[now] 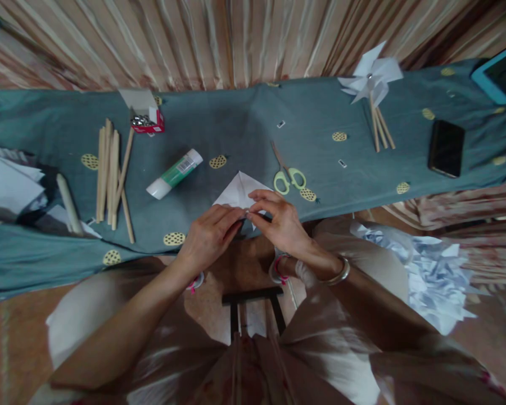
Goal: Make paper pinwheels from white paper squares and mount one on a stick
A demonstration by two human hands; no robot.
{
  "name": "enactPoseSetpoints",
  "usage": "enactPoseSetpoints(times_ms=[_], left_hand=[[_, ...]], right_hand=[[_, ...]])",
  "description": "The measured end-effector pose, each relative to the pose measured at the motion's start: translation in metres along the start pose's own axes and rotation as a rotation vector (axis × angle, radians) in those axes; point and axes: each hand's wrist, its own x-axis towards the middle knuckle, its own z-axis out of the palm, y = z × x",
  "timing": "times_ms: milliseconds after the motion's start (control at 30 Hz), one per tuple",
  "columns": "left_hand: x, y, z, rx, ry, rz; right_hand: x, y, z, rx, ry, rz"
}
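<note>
A white piece of paper (239, 188) with a crease lies at the near edge of the table, one corner pointing away from me. My left hand (211, 235) pinches its near part between thumb and fingers. Close against it, my right hand (281, 220) also grips the paper, thumb and forefinger together and the other fingers curved above. The fingertips nearly meet and hide what is between them. Just beyond my right hand are scissors (287, 175) with light green handles, blades slightly apart. To the left lies a green and white glue stick (175, 173).
Several wooden sticks (106, 174) lie at left, near a red box of metal pins (148, 121), a pale rod (68, 203) and white papers (8, 185). Paper pinwheels (371, 79) on sticks, a black phone (447, 147) and a blue-framed device (502, 73) are at right. Paper scraps (436, 275) fill a bag below.
</note>
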Motion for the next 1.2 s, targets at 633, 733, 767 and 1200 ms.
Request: enactPoseSetpoints(times_ms=[633,733,767,1200], left_hand=[[0.004,-0.011,0.004,-0.030,0.022,-0.007],[0.003,-0.012,0.005,-0.048,0.005,-0.038],[0.003,-0.012,0.006,-0.055,0.000,-0.046],[0.005,-0.012,0.005,-0.050,-0.028,-0.083]], right_hand=[[0.004,-0.002,0.001,-0.026,0.040,0.035],[0.003,-0.002,-0.001,-0.028,0.034,0.036],[0.003,-0.002,-0.001,-0.028,0.031,0.036],[0.002,-0.003,-0.002,-0.053,0.024,0.016]])
